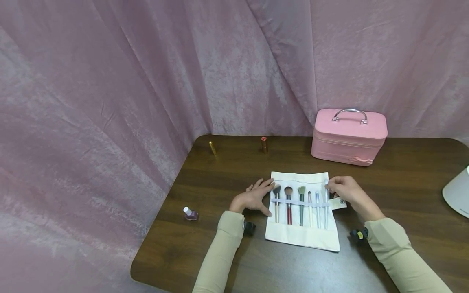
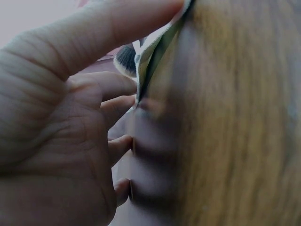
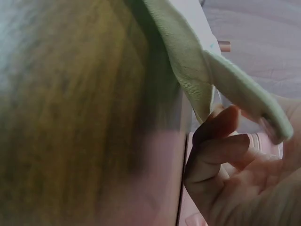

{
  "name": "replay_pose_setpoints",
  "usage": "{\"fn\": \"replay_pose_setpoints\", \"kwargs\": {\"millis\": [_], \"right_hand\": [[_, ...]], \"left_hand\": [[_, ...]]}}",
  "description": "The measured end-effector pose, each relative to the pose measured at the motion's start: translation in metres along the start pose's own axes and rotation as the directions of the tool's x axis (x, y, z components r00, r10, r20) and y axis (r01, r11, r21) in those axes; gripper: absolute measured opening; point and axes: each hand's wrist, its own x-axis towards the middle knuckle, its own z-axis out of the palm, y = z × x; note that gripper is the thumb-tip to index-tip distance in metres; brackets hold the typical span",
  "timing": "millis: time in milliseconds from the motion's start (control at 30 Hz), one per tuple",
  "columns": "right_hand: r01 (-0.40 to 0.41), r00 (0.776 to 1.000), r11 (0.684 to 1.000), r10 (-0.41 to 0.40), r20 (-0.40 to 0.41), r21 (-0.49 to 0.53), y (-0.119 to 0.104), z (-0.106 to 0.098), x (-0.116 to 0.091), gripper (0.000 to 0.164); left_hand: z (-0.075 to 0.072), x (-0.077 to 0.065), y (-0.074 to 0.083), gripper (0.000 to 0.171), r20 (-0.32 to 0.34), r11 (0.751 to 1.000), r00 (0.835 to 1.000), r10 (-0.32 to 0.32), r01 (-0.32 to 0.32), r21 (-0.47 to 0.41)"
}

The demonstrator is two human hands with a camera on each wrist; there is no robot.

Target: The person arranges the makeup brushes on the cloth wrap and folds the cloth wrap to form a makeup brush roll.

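Observation:
A white cloth brush roll (image 1: 302,236) lies spread on the table, with several makeup brushes standing side by side under its lilac elastic band. Among them are a red-handled brush (image 1: 289,206) and a green-handled brush (image 1: 301,205). My left hand (image 1: 253,198) rests along the left edge of the cloth, fingers spread and thumb apart. At the upper right edge, my right hand (image 1: 347,190) pinches the cloth border beside the rightmost brush (image 1: 326,207). In the right wrist view the fabric edge (image 3: 188,70) is lifted at the curled fingers, and a strap (image 3: 249,89) sticks out over them.
A pink vanity case (image 1: 348,140) with a metal handle stands at the back right. Farther left are a brown lipstick tube (image 1: 264,145) and a small gold tube (image 1: 212,148). A purple nail polish bottle (image 1: 191,214) is near the left edge; a white object (image 1: 458,193) stands far right.

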Motion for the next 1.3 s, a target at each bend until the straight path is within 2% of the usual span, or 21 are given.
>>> {"fn": "replay_pose_setpoints", "kwargs": {"millis": [133,333,667,867,1067,1300], "right_hand": [[-0.031,0.999,0.997,0.032,0.019,-0.066,0.001,0.0,0.001,0.034],[-0.051,0.998,0.994,0.054,0.031,-0.097,0.002,-0.001,0.001,0.036],[-0.008,1.0,0.982,0.007,-0.005,-0.19,0.005,0.002,-0.001,0.035],[0.009,1.0,0.972,-0.012,-0.012,-0.234,0.006,0.004,-0.003,0.025],[0.052,0.998,0.961,-0.055,-0.005,-0.271,0.005,0.003,-0.004,0.019],[0.178,0.979,0.924,-0.2,-0.034,-0.338,-0.012,-0.01,-0.02,0.023]], "left_hand": [[-0.001,-0.001,0.0,0.106,-0.002,1.0,1.0,0.002,-0.002,-0.007],[0.0,-0.001,-0.002,0.106,-0.004,1.0,1.0,0.013,-0.013,-0.007],[0.0,-0.001,-0.001,0.106,-0.004,1.0,1.0,0.012,-0.012,-0.01],[0.001,0.0,-0.001,0.106,0.002,1.0,1.0,-0.001,0.001,0.007],[0.001,0.0,0.002,0.104,-0.004,1.0,1.0,-0.005,0.005,0.025],[-0.011,-0.001,0.009,0.092,-0.013,1.0,1.0,-0.005,0.005,-0.019]]}}
